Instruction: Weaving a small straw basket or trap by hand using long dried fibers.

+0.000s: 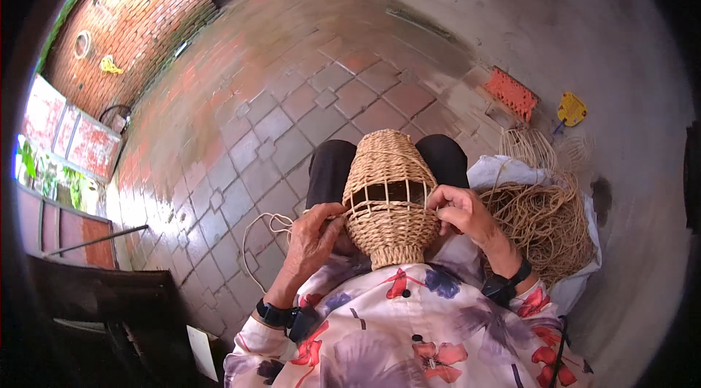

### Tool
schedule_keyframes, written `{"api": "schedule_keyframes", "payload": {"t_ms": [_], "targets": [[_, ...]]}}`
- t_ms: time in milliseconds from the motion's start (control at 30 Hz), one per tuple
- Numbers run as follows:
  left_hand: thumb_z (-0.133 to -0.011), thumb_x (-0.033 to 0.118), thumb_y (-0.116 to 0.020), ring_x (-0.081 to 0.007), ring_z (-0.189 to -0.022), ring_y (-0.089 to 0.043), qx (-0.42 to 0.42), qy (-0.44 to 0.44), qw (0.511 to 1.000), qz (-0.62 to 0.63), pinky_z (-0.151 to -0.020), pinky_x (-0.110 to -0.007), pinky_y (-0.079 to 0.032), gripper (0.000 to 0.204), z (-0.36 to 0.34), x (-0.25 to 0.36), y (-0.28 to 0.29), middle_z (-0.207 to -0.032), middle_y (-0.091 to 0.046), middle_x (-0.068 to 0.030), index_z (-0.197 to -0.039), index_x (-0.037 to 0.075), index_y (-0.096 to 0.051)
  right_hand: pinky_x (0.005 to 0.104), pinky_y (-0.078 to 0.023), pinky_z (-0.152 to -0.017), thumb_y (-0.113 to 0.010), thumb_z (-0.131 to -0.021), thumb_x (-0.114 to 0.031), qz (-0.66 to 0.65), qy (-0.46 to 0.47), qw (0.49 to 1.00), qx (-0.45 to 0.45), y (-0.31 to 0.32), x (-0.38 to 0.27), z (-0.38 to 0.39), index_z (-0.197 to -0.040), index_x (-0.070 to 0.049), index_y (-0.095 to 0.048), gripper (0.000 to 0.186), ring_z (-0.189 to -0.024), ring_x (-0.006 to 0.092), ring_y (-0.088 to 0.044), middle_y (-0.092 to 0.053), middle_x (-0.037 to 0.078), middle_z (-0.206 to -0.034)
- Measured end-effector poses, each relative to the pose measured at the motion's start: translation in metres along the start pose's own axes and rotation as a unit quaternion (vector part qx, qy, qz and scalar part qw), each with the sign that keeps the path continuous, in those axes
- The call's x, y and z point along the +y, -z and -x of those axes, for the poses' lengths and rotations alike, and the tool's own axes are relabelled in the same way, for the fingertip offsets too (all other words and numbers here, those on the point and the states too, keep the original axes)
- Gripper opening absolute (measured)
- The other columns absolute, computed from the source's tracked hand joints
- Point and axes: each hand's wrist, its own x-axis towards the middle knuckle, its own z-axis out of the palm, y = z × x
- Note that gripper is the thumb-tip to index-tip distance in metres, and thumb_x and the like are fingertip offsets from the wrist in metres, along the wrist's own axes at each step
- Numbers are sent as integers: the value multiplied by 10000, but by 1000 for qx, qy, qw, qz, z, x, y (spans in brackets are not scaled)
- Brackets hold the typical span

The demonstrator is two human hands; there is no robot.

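Note:
A straw-coloured woven basket (389, 224) lies across my lap, between my dark-trousered knees. Its weave is dense at both ends, with an open band of bare upright ribs around the middle. My left hand (314, 238) is closed at the basket's left side, with thumb and fingers pinching the edge of the weave. A loose cord (248, 246) loops out beside that hand and hangs down to the left. On the opposite side, my right hand (467, 216) has its fingertips pinched against the weave by the lower edge of the gap. What lies between those fingertips is too small to make out.
To my right, a large heap of twisted cord (544, 224) rests on a white sack (504, 171). Beyond it are an orange-red brick (511, 94) and a yellow fly swatter (571, 109) by the grey wall. A dark piece of furniture (109, 315) stands at lower left on the tiled floor (270, 125).

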Motion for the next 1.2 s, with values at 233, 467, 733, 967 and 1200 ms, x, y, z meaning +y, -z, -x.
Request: {"api": "schedule_keyframes", "payload": {"t_ms": [233, 467, 733, 967, 1200], "targets": [[-851, 80, -598, -176, -599, -594, 0, -11, 999, -50, -566, -299, -466, 96, 4, 2, 12, -689, -612, -114, -874, -10, -624, 240, -487, -550, -494, -753, -63, 34, -14, 999, 16, -4, -5, 5, -906, 26, -591, 202, -601, 98, -569, -586, 46, -786], [-849, 103, -595, -219, -589, -599, -59, -28, 995, -71, -568, -321, -466, 112, -3, 1, 12, -674, -611, -134, -871, 2, -638, 246, -495, -556, -499, -749, -56, 1, 8, 1000, 12, -4, -2, 5, -904, 26, -588, 197, -607, 104, -572, -585, 43, -792], [-939, 324, -556, -141, -648, -564, -110, 183, 966, 145, -577, -293, -449, 319, -5, 5, 19, -730, -616, -19, -1019, 31, -655, 249, -471, -592, -528, -767, -110, -57, -29, 998, 28, 0, 13, 6, -853, -16, -573, 135, -669, 86, -543, -553, 2, -787], [-927, 300, -603, -54, -705, -512, -110, 158, 928, 320, -623, -216, -417, 330, -19, 21, 13, -796, -618, 25, -1024, -8, -669, 273, -447, -604, -594, -823, -40, 125, 105, 981, 108, -14, 41, -1, -839, -10, -571, 41, -662, 63, -505, -542, 1, -718], [-918, 185, -622, -78, -794, -583, -139, 92, 957, 236, -733, -242, -477, 230, -37, 15, 5, -868, -658, -13, -974, -30, -681, 245, -447, -566, -633, -826, -66, 124, 248, 933, 228, -34, 9, 0, -870, -36, -566, 85, -622, 69, -515, -558, 20, -706]]}}
